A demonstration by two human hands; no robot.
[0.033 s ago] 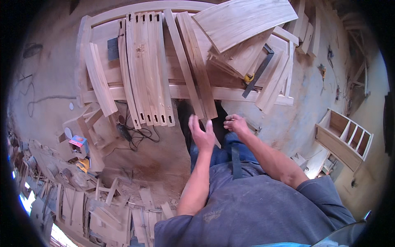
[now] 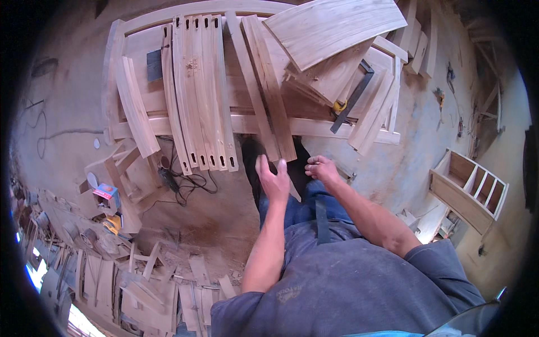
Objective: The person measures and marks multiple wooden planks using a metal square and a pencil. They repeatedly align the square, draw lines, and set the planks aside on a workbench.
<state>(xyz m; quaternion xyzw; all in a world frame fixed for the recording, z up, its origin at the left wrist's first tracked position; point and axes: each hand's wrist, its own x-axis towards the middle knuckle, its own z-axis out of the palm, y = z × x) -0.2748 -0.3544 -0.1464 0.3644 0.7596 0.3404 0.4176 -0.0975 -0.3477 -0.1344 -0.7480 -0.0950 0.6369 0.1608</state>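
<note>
My left hand is raised with thumb and fingers apart, just below the near end of a long light plank; whether it touches the wood I cannot tell. Beside that plank lies a slightly darker plank, its end jutting over the bench edge toward me. My right hand is just right of these ends, fingers curled together; anything held in them is too small or hidden to make out. To the left, several slotted wooden rails lie side by side, dark mortises at both ends.
A wooden frame supports the pieces. At its right are a wide board, a dark try square and a yellow tape measure. Black cable lies on the floor. Offcuts are piled lower left; a slatted wooden piece stands right.
My left hand has shifted very slightly, its thumb a little up and left. My right hand and the planks look the same.
</note>
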